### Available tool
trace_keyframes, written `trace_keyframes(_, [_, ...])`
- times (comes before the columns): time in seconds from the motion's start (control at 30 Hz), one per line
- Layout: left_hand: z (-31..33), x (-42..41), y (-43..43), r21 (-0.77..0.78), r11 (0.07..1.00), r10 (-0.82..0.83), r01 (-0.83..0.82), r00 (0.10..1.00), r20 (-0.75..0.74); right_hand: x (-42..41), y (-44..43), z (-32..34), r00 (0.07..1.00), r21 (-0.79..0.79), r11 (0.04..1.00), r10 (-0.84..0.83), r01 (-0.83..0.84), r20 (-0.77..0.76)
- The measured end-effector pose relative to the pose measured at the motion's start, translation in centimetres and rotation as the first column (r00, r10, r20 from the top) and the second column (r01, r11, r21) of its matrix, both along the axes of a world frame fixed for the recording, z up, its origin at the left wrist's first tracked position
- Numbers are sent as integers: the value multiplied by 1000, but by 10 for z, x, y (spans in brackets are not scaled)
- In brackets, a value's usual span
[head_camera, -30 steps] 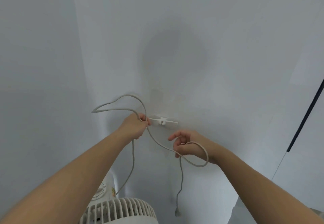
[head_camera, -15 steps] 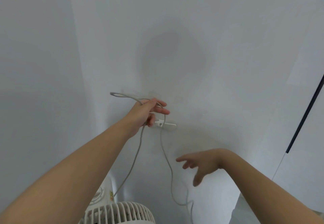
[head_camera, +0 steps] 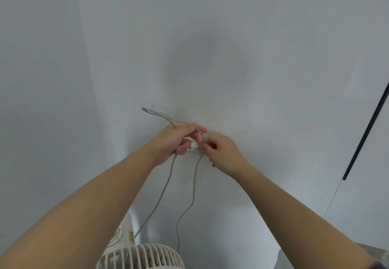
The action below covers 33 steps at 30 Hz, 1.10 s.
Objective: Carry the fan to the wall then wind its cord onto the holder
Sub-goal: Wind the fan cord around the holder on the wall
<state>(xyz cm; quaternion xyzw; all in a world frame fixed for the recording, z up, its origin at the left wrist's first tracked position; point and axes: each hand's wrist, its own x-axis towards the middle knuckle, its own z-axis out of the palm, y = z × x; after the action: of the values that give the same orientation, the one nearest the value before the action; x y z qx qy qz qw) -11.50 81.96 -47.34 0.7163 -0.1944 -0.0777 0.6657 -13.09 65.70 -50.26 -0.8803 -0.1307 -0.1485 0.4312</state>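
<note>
Cord: thin, pale, limp. It rises from the fan to both hands at the holder; a small loop pokes up and left above the left hand, and a second strand hangs from the right hand down behind the fan.
Handling: light and floppy, probably smooth enough to slide off a prong if slack. Best taken close to the holder, a short run between the hands, kept taut while it goes round.
Holder: small white piece on the wall, mostly hidden between the hands; only a sliver shows.
Left hand: fingers closed round the cord, just left of the holder.
Right hand: fingertips pinched together on the cord at the holder's right side.
Fan: white grille at the bottom edge, standing against the wall below the holder.
Wall: plain and pale.
Stage: carrying looks done; winding is barely begun.
</note>
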Motion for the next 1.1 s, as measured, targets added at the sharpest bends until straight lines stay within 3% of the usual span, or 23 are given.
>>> trace_keyframes(0.1, [-4, 5, 6, -40, 949, 314, -313, 949, 17, 0, -8, 5, 980, -1, 982, -186, 187, 64])
trace_keyframes(0.17, [-8, 9, 17, -140, 839, 536, -526, 843, 44, -3, -14, 7, 957, 28, 961, -278, 276, 80])
trace_keyframes(0.27, [-15, 16, 31, -291, 704, 702, -648, 698, 144, -8, -10, 9, 949, 22, 957, -291, 291, 123])
trace_keyframes(0.37, [-20, 19, 28, -199, 749, 660, -633, 683, 312, -8, 1, 16, 990, 159, 978, -138, 137, -2])
trace_keyframes(0.5, [-13, 13, 23, -61, 928, 357, -367, 834, 421, -10, 11, 19, 941, 457, 889, 179, -29, -288])
trace_keyframes(0.6, [-8, 4, 23, -22, 983, 172, -183, 869, 463, -10, 7, 18, 934, 678, 735, 232, 15, -272])
trace_keyframes(0.7, [-3, -6, 22, -63, 978, 198, -197, 807, 556, -10, 1, 18, 945, 768, 639, 234, 27, -228])
trace_keyframes(0.83, [-8, -6, 18, -15, 931, 287, -365, 706, 648, -11, -2, 16, 976, 720, 689, 199, -79, -84])
trace_keyframes(0.93, [-18, 0, 18, 76, 905, 300, -419, 753, 585, -8, -5, 24, 976, 624, 760, 217, -183, 21])
trace_keyframes(1.03, [-27, 8, 24, 186, 867, 285, -463, 765, 577, -2, -13, 24, 993, 386, 921, 9, -55, 121])
trace_keyframes(1.1, [-38, 15, 34, 274, 827, 247, -491, 755, 607, -2, -20, 18, 970, 227, 970, -136, 89, 201])
